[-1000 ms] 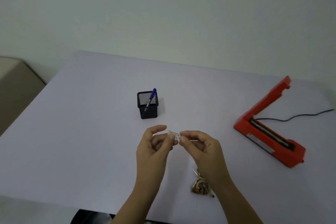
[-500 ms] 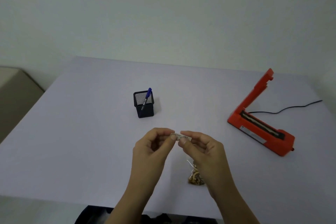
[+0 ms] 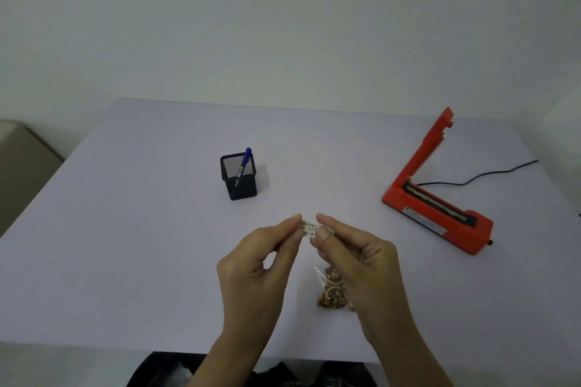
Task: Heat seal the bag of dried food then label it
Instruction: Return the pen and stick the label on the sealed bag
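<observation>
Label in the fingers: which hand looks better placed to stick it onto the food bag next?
Probably the right hand. Both hands pinch the label, but the bag lies on the table directly under the right hand, while the left hand sits off to the bag's side.

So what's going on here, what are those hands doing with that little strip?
A person pinches a small printed label between the left hand and the right hand, above the table. The clear bag of dried food lies on the table below the right hand, apparently not yet labelled. The orange heat sealer sits off to the right, arm raised, and a blue pen stands in a black mesh cup.
</observation>
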`<action>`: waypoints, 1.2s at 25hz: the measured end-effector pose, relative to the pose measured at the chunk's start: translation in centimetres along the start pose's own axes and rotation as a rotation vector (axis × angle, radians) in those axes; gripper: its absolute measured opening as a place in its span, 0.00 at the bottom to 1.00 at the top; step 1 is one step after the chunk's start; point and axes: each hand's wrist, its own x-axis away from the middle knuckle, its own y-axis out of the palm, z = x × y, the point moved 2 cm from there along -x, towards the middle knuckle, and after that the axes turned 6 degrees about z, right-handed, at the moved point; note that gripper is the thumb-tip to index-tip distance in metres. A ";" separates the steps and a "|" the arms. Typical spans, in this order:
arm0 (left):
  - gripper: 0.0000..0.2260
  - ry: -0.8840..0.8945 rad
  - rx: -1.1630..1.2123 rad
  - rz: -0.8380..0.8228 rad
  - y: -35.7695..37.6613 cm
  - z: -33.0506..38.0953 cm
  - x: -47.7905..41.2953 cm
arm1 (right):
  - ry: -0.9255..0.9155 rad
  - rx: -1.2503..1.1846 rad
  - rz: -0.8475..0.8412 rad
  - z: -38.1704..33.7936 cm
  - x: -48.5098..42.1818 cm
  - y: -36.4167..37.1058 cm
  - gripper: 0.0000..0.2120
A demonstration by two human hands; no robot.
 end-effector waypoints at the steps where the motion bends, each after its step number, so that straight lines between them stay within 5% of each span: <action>1: 0.09 0.052 -0.025 0.005 0.1 0.1 0.1 | 0.000 -0.006 0.001 0.0 0.1 -0.1 0.10; 5: 0.09 0.083 -0.025 -0.014 0.3 0.2 0.2 | -0.010 -0.008 -0.005 0.0 0.3 -0.6 0.11; 11: 0.04 -0.365 0.194 -0.125 1.2 0.1 -0.1 | -0.160 0.166 0.026 -0.3 0.3 -1.4 0.11; 23: 0.05 -0.624 0.282 -0.340 1.1 -0.4 -2.1 | -0.160 0.213 -0.031 -0.2 -1.0 -1.8 0.09; 30: 0.07 -0.382 0.067 -0.302 0.7 -0.4 -2.6 | -0.078 0.172 -0.042 -0.3 -1.5 -1.3 0.08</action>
